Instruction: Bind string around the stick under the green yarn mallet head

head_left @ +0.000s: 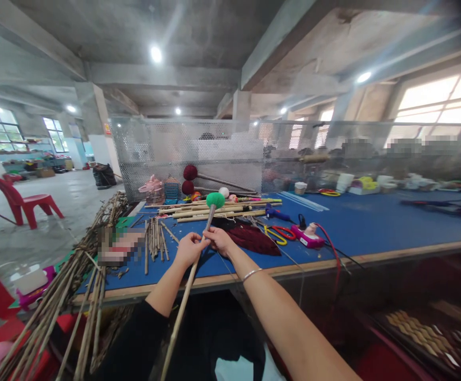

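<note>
Both my hands grip a long bamboo stick (pixel 183 312) that rises away from me over the blue table (pixel 373 222). A green yarn ball (pixel 215 200) caps its far tip. My left hand (pixel 190 248) is closed around the shaft from the left. My right hand (pixel 219 241), with a thin bracelet on the wrist, pinches the shaft just above it. Dark red yarn (pixel 254 238) lies on the table right behind my right hand.
Finished sticks with red yarn balls (pixel 190 172) and bare bamboo rods (pixel 214 209) lie at the back. Yellow and red scissors (pixel 280 233), a pink glue gun (pixel 307 238) and short sticks (pixel 155 241) are nearby. A bundle of long rods (pixel 72 286) leans left; red chair (pixel 24 201).
</note>
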A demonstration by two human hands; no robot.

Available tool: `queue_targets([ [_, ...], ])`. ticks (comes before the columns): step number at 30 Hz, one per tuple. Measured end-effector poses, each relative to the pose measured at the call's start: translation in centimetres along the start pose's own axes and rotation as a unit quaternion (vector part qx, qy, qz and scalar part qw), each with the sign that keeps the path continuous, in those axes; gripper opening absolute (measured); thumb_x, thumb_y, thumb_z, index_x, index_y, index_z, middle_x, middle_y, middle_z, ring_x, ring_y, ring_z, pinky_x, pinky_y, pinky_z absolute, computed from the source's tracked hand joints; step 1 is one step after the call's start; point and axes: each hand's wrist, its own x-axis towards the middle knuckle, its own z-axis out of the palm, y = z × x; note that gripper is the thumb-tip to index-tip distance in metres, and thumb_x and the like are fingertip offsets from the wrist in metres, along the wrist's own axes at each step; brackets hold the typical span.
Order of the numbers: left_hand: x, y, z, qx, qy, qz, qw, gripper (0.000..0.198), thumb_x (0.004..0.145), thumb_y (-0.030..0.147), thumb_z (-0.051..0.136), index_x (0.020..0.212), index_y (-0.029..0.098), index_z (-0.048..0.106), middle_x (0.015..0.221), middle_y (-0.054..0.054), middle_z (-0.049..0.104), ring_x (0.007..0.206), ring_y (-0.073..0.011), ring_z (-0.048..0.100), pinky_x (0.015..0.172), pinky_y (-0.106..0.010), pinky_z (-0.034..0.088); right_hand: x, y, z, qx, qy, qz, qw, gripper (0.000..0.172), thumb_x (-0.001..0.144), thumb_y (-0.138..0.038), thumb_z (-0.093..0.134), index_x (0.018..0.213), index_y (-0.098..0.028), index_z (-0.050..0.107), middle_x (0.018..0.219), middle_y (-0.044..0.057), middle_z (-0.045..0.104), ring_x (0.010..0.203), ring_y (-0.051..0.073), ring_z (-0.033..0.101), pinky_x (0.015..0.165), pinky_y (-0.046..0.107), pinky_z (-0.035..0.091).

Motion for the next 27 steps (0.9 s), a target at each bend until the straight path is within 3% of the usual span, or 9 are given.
queue_targets([
  [4, 0.13, -0.28, 0.01, -0.028, -0.050, -0.056, 0.997, 0.039, 0.059, 0.053, 0.060, 0.063, 0.014, 0.058, 0.047, -0.001, 0.056, 0.042, -0.0093, 0.047, 0.043, -0.020, 0.034, -0.15, -0.20, 0.00, 0.018, -0.018, 0.004, 1.000, 0.031, 0.060, -0.037, 0.067, 0.072, -0.015, 0.049, 0.040, -0.011, 0.034, 0.031, 0.002, 0.018, 0.032, 0.018, 0.007],
  [10, -0.07, 0.10, -0.18, -0.095, -0.134, -0.061, 0.985, 0.046, 0.069, 0.056, 0.046, 0.069, 0.012, 0.060, 0.050, -0.001, 0.055, 0.042, -0.0105, 0.048, 0.043, -0.021, 0.035, -0.47, -0.59, 0.08, 0.025, -0.026, 0.017, 0.999, 0.031, 0.059, -0.037, 0.067, 0.069, -0.016, 0.047, 0.038, -0.012, 0.027, 0.031, 0.002, 0.015, 0.033, 0.018, 0.006],
  [14, -0.18, 0.15, -0.12, -0.031, -0.057, 0.005, 0.998, 0.040, 0.067, 0.052, 0.052, 0.072, 0.013, 0.061, 0.051, 0.002, 0.052, 0.045, -0.0087, 0.044, 0.047, -0.020, 0.034, -0.28, -0.35, 0.15, 0.013, -0.015, 0.001, 1.000, 0.031, 0.059, -0.037, 0.067, 0.067, -0.017, 0.045, 0.038, -0.012, 0.029, 0.030, 0.002, 0.016, 0.031, 0.018, 0.007],
  [17, -0.06, -0.18, 0.04, -0.006, -0.011, 0.007, 1.000, 0.036, 0.057, 0.046, 0.063, 0.073, 0.014, 0.060, 0.054, 0.003, 0.054, 0.047, -0.0081, 0.043, 0.048, -0.019, 0.033, -0.14, -0.20, 0.21, 0.007, -0.015, -0.003, 1.000, 0.030, 0.060, -0.037, 0.066, 0.069, -0.016, 0.046, 0.039, -0.011, 0.034, 0.029, 0.002, 0.018, 0.031, 0.019, 0.007],
  [22, 0.05, -0.18, -0.09, 0.007, -0.024, -0.022, 0.999, 0.035, 0.060, 0.049, 0.059, 0.058, 0.014, 0.058, 0.047, 0.001, 0.054, 0.044, -0.0092, 0.044, 0.046, -0.020, 0.032, -0.19, -0.26, 0.13, 0.011, -0.017, -0.007, 1.000, 0.030, 0.060, -0.037, 0.066, 0.072, -0.016, 0.047, 0.039, -0.012, 0.032, 0.030, 0.002, 0.017, 0.031, 0.018, 0.007],
  [27, -0.33, 0.51, -0.33, -0.068, -0.112, -0.071, 0.989, 0.043, 0.068, 0.054, 0.048, 0.067, 0.013, 0.061, 0.048, 0.000, 0.054, 0.040, -0.0105, 0.046, 0.043, -0.021, 0.033, -0.30, -0.26, 0.04, 0.016, -0.026, -0.004, 1.000, 0.030, 0.060, -0.037, 0.066, 0.070, -0.017, 0.046, 0.039, -0.012, 0.032, 0.030, 0.002, 0.016, 0.031, 0.018, 0.006],
])
